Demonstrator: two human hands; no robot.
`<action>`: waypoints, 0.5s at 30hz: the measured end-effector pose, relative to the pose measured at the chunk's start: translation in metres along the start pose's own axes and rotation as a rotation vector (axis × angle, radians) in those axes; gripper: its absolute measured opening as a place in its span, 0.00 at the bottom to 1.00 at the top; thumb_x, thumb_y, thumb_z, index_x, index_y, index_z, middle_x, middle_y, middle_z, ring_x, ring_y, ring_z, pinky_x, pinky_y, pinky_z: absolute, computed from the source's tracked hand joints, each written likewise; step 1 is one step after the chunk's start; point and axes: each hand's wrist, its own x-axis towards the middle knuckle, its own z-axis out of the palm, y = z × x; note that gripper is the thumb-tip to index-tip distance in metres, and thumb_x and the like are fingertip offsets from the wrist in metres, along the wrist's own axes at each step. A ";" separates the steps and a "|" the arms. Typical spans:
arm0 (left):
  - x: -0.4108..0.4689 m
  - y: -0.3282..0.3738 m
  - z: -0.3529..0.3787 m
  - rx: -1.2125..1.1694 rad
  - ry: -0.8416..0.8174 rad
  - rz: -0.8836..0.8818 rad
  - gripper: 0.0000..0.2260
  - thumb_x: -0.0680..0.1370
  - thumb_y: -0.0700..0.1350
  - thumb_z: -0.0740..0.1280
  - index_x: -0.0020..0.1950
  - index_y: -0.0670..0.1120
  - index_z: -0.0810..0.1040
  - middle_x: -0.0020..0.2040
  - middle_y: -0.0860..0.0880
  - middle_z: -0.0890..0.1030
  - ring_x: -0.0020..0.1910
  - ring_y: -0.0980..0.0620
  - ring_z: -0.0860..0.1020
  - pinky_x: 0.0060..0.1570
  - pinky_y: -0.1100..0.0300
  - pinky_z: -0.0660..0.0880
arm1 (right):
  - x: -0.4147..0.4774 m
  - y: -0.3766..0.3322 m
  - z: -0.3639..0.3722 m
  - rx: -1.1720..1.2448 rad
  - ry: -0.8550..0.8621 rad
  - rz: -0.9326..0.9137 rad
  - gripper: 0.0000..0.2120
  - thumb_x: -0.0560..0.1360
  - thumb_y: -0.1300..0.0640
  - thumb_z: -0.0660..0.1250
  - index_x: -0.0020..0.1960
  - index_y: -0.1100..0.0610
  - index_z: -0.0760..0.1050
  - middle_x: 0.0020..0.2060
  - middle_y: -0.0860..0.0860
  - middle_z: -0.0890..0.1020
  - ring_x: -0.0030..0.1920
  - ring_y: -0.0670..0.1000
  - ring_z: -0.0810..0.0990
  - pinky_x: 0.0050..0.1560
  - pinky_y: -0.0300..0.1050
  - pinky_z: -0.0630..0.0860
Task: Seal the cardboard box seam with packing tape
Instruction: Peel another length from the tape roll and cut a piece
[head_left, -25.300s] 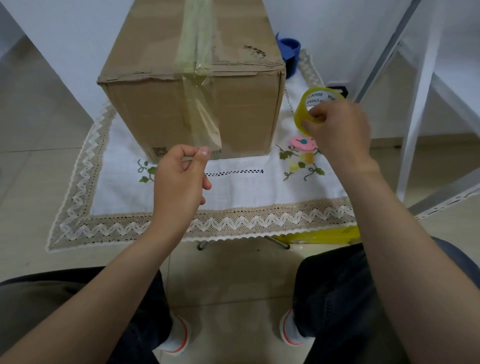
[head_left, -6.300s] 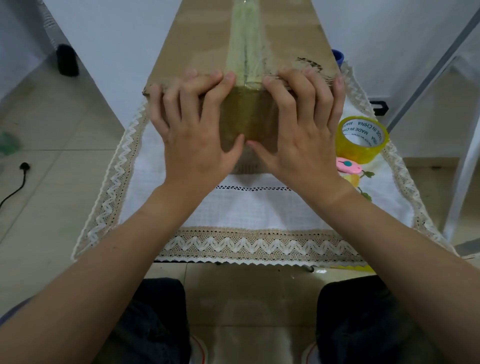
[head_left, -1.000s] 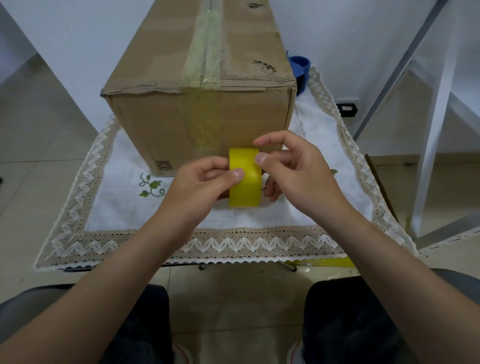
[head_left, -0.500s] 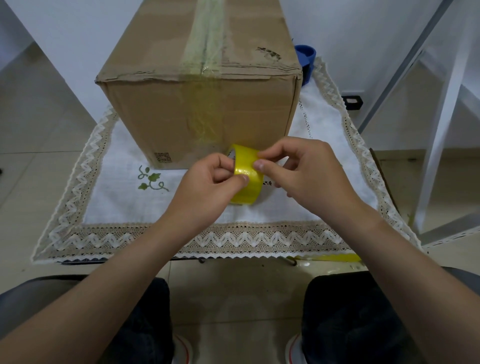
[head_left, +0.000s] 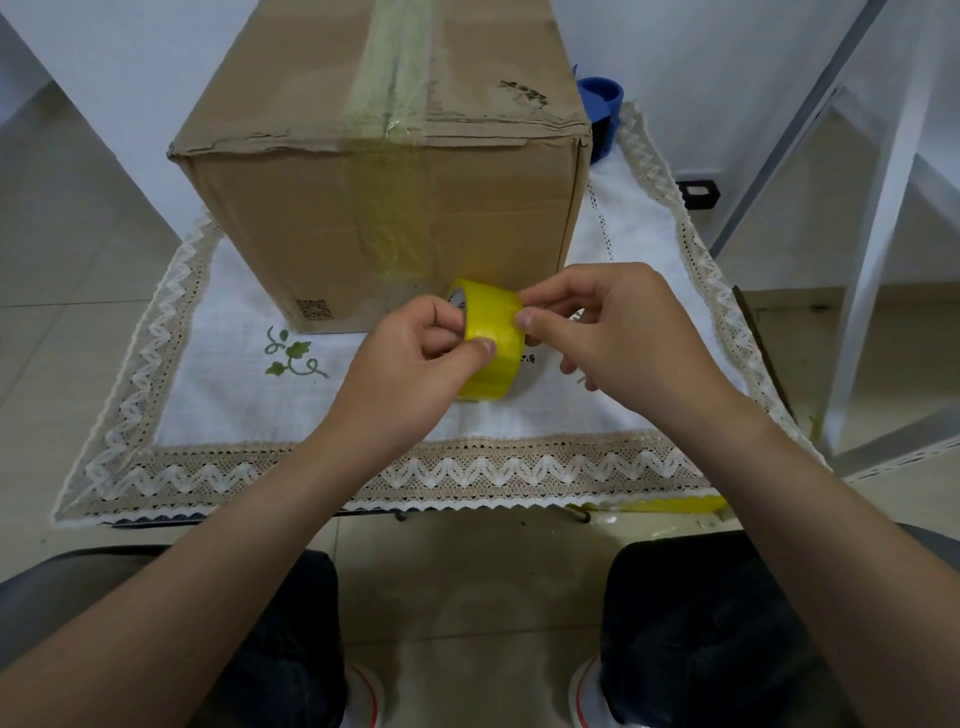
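Nearest the camera are the person's knees in dark trousers and the toes of white shoes (head_left: 363, 696) on the tiled floor. Both bare forearms reach forward over the lace-edged white tablecloth (head_left: 218, 395), which carries a green embroidered sprig near its left side.

Above the cloth the two hands meet on a roll of yellow packing tape (head_left: 491, 343), held on edge just in front of the box. The left hand (head_left: 410, 364) is closed around the roll from its left side, thumb pressed on the outer band and fingers curled at the core. The right hand (head_left: 618, 332) pinches narrowly with thumb and forefinger at the roll's upper right edge; its other fingers hang loosely curled, touching nothing.

Behind the roll stands the cardboard box (head_left: 291, 218) on the cloth. A strip of clear yellowish tape (head_left: 392, 88) runs along its top seam and down the near face. A blue object (head_left: 600, 96) shows past the box's far right corner.
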 end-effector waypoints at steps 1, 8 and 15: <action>0.000 -0.001 0.000 0.007 -0.006 0.011 0.07 0.80 0.43 0.72 0.50 0.40 0.77 0.35 0.36 0.79 0.34 0.49 0.71 0.40 0.54 0.69 | 0.000 -0.001 -0.001 -0.001 -0.001 -0.001 0.01 0.77 0.54 0.76 0.48 0.49 0.86 0.37 0.44 0.86 0.31 0.37 0.80 0.32 0.31 0.71; -0.005 -0.006 0.005 0.093 -0.082 0.121 0.06 0.82 0.46 0.69 0.49 0.45 0.75 0.27 0.50 0.72 0.28 0.53 0.66 0.35 0.54 0.67 | 0.001 -0.001 -0.006 -0.081 0.004 -0.003 0.06 0.78 0.54 0.73 0.43 0.47 0.83 0.33 0.44 0.84 0.31 0.39 0.79 0.38 0.41 0.74; -0.006 -0.004 0.007 0.399 -0.068 0.279 0.14 0.78 0.56 0.65 0.51 0.45 0.77 0.33 0.44 0.81 0.35 0.42 0.80 0.40 0.41 0.79 | -0.003 -0.003 0.000 -0.308 -0.015 -0.044 0.04 0.83 0.54 0.65 0.49 0.49 0.76 0.38 0.44 0.81 0.39 0.50 0.80 0.43 0.52 0.78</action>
